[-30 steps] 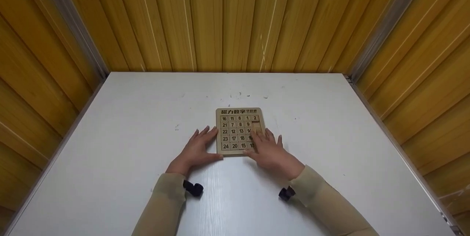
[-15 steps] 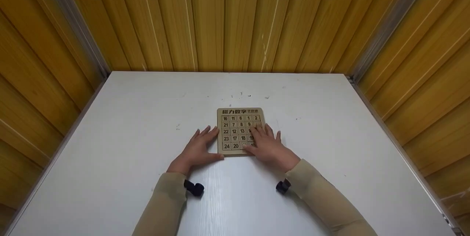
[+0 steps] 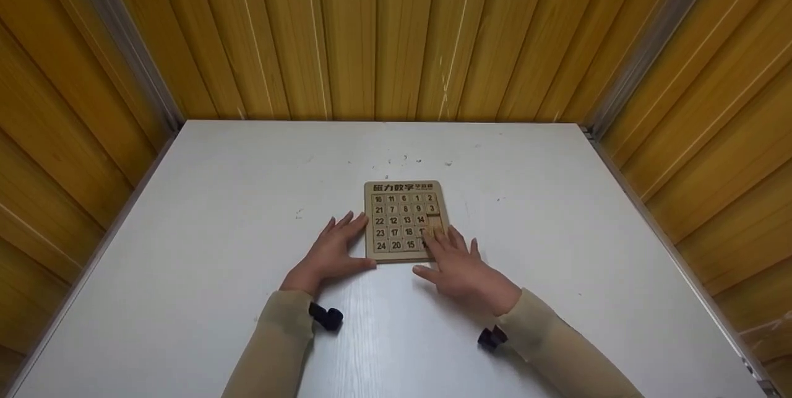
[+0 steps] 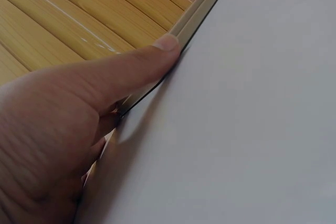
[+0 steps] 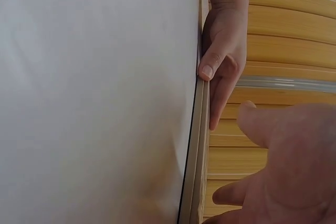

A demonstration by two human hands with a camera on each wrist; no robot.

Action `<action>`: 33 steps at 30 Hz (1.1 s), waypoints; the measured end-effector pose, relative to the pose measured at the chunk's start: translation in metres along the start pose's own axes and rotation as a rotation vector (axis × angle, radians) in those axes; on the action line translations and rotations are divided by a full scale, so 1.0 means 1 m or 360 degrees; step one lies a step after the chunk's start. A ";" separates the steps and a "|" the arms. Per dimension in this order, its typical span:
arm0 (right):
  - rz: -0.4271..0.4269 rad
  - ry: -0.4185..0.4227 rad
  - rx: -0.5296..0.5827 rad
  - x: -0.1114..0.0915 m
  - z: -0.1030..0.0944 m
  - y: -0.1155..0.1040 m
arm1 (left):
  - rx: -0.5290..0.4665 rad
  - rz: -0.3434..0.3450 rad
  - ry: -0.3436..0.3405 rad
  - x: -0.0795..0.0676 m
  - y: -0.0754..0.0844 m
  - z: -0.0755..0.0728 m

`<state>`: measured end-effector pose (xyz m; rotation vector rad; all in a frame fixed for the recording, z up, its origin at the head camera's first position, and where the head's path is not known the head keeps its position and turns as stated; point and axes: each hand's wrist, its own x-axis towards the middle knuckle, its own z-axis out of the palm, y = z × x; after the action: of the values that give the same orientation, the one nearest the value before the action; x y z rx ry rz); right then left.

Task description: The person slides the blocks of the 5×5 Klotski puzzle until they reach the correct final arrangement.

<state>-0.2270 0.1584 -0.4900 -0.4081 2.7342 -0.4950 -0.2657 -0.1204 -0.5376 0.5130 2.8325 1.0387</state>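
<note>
A wooden sliding number puzzle (image 3: 400,257) lies flat on the white table, its numbered tiles set in a frame. My left hand (image 3: 334,252) braces the near left corner, thumb along the near edge and fingers against the left side. The thumb (image 4: 136,69) lies straight against that edge in the left wrist view. With fingers extended, my right hand (image 3: 461,265) has its fingertips over the lower right tiles, hiding some numbers. Its thumb is off the board. Tile 3 (image 3: 432,208) sits in the right column, and a gap (image 3: 435,223) shows just below it.
The white table (image 3: 247,169) spreads around the puzzle, with small dark marks beyond it. Yellow plank-patterned walls (image 3: 346,39) stand at the back and both sides. Black wrist cameras sit by both cuffs, the left camera (image 3: 333,319) and the right camera (image 3: 489,339).
The right hand moved up over the right column, then back toward the near edge. Tile 3 now fills the second-row space at right, and the gap is one row lower. The left hand stayed put.
</note>
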 end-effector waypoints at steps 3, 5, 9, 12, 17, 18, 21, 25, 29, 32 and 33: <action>0.0009 -0.0011 -0.0008 0.000 0.001 -0.001 | 0.0005 -0.0003 0.0002 0.000 -0.001 0.001; 0.0014 -0.0008 -0.0003 0.002 0.002 0.000 | 0.0004 -0.0003 0.0001 0.000 -0.002 0.001; 0.0015 0.0004 -0.0001 0.009 0.002 0.002 | 0.0016 -0.0002 0.0000 0.000 -0.002 0.001; 0.0000 0.0017 -0.0008 0.014 0.001 0.003 | 0.0007 -0.0032 -0.0002 -0.001 0.000 0.001; -0.0005 0.0030 0.0005 0.021 -0.002 0.004 | 0.0000 -0.0065 0.0002 -0.001 0.002 0.002; -0.0009 0.0037 0.0013 0.021 -0.002 0.004 | 0.0000 -0.0064 0.0005 -0.001 0.002 0.002; -0.0022 0.0061 0.0026 0.018 -0.001 0.005 | 0.0003 -0.0052 0.0009 -0.001 0.001 0.003; -0.0039 0.0061 0.0008 0.004 0.001 0.005 | -0.0017 -0.0030 0.0007 -0.001 0.001 0.002; -0.0040 0.0004 -0.0059 -0.015 0.003 0.005 | -0.0028 -0.0019 -0.0007 -0.002 0.001 0.001; -0.0050 -0.0017 -0.0109 -0.025 0.003 0.003 | -0.0040 -0.0013 -0.0003 -0.003 0.001 0.000; -0.0056 -0.0016 -0.0122 -0.027 0.004 0.003 | -0.0043 -0.0018 -0.0002 -0.003 0.000 -0.001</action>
<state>-0.2020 0.1689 -0.4871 -0.4770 2.7471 -0.3969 -0.2629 -0.1216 -0.5369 0.4946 2.8131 1.0727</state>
